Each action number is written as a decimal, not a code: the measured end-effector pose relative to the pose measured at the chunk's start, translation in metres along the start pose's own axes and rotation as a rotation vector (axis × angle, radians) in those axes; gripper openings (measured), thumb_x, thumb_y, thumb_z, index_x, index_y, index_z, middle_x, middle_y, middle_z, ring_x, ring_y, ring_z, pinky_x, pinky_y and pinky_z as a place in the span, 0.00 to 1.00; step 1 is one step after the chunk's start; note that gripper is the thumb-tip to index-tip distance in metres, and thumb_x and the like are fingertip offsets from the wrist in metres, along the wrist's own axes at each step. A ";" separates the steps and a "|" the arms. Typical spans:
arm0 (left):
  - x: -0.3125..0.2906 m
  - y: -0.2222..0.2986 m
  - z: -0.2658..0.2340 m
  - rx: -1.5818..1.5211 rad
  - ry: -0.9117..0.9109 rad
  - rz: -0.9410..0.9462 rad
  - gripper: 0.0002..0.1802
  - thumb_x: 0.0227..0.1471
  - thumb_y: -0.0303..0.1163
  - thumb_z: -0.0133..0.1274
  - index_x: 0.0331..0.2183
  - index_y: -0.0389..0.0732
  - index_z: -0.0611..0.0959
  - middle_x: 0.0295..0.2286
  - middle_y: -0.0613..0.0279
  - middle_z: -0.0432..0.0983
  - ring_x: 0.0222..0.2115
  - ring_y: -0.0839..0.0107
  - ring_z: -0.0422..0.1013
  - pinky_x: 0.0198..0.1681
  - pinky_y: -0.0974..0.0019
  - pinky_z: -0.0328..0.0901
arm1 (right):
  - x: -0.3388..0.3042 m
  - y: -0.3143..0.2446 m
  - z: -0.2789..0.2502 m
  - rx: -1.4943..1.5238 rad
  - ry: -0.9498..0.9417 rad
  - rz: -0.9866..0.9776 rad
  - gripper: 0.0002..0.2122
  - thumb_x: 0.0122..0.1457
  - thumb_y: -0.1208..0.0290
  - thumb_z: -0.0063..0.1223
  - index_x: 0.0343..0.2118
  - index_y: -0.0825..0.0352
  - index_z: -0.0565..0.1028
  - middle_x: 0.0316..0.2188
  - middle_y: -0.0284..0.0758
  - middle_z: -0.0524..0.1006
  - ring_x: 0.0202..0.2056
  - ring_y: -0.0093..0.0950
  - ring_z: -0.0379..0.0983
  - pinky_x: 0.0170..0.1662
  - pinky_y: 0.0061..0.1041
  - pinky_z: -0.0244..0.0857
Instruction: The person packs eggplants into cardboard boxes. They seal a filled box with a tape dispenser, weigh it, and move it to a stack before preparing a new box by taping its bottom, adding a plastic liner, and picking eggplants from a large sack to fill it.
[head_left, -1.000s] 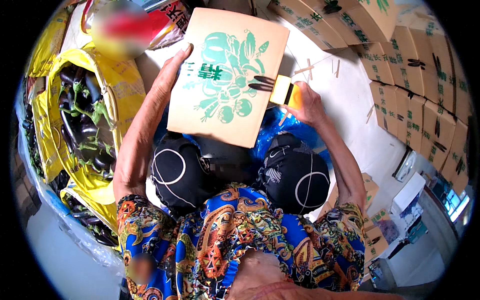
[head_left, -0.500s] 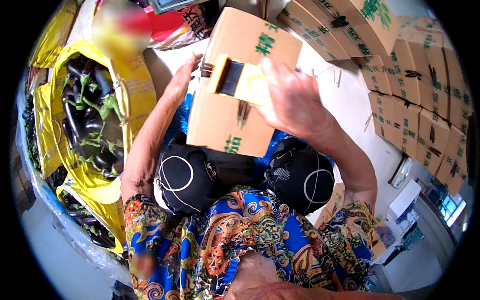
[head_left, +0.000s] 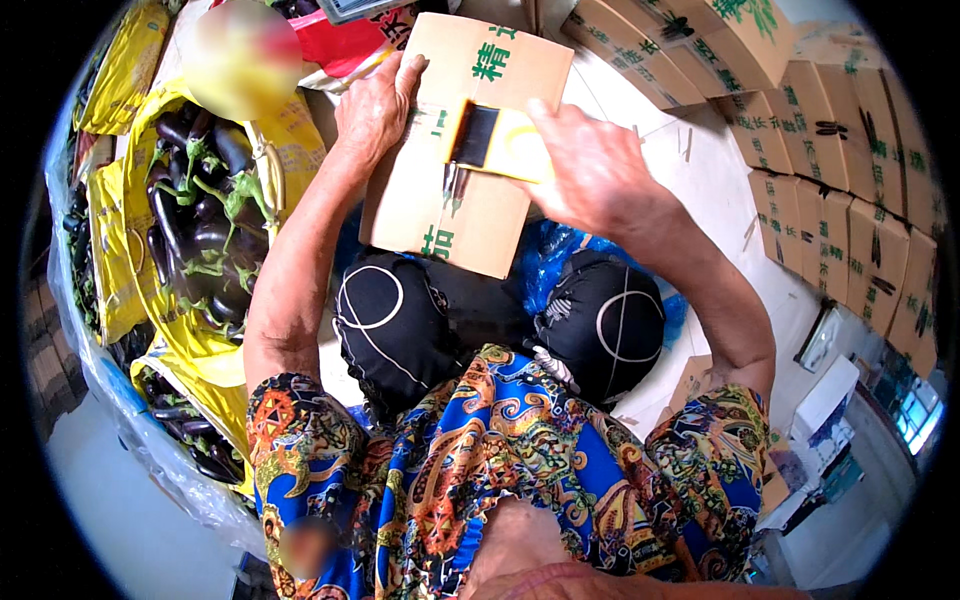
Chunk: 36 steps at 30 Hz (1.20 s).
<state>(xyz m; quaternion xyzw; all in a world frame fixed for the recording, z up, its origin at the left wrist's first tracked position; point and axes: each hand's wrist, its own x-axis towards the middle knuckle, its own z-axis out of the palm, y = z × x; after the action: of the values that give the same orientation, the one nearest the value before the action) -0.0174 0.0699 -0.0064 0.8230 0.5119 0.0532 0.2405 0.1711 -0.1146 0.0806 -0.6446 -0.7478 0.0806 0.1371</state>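
Note:
A brown cardboard box (head_left: 410, 200) with green print and small eggplant pictures rests at a tilt near my knees. At its far left edge, my left hand (head_left: 375, 110) holds on, with the fingertips against the cardboard. Gripped in my right hand (head_left: 600, 175) is a yellow tool with a black panel, which looks like a tape dispenser (head_left: 478, 137). It lies over the middle of the box's upper face. My right fingers are partly blurred and wrap round its right end.
Left of me, yellow bags hold dark purple eggplants (head_left: 205, 235), with clear plastic sheeting (head_left: 110, 390) round them. Stacked printed cartons (head_left: 830, 220) line the right side. Blue plastic (head_left: 550, 262) lies by my knees, and a red and white bag (head_left: 345, 50) sits at the far left.
The box has shifted left and slightly away from me. My left hand has moved up to its far left edge. The dispenser has gone from the box's left edge rightward onto its face.

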 end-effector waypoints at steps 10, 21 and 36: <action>0.002 -0.012 -0.001 0.018 0.008 0.015 0.33 0.59 0.62 0.32 0.51 0.49 0.76 0.32 0.37 0.77 0.38 0.40 0.72 0.43 0.45 0.63 | -0.106 0.073 0.062 0.257 0.002 0.235 0.30 0.44 0.61 0.70 0.44 0.70 0.65 0.34 0.45 0.75 0.37 0.43 0.76 0.40 0.36 0.73; 0.006 -0.023 -0.003 -0.037 -0.036 0.000 0.34 0.60 0.60 0.33 0.45 0.42 0.79 0.31 0.41 0.78 0.38 0.44 0.73 0.41 0.51 0.64 | -0.227 0.109 0.115 0.165 -0.089 0.424 0.33 0.45 0.55 0.67 0.48 0.67 0.62 0.39 0.48 0.71 0.40 0.46 0.73 0.42 0.39 0.70; 0.007 -0.023 -0.003 -0.121 -0.010 0.060 0.32 0.61 0.57 0.35 0.45 0.41 0.80 0.30 0.40 0.77 0.37 0.45 0.74 0.41 0.53 0.64 | -0.247 0.115 0.108 0.093 -0.235 0.593 0.34 0.48 0.50 0.64 0.49 0.68 0.61 0.39 0.48 0.70 0.42 0.47 0.72 0.43 0.42 0.70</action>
<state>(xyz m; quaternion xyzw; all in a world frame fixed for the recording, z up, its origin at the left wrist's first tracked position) -0.0340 0.0850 -0.0150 0.8222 0.4814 0.0872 0.2909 0.2787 -0.3341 -0.0814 -0.8139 -0.5335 0.2250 0.0495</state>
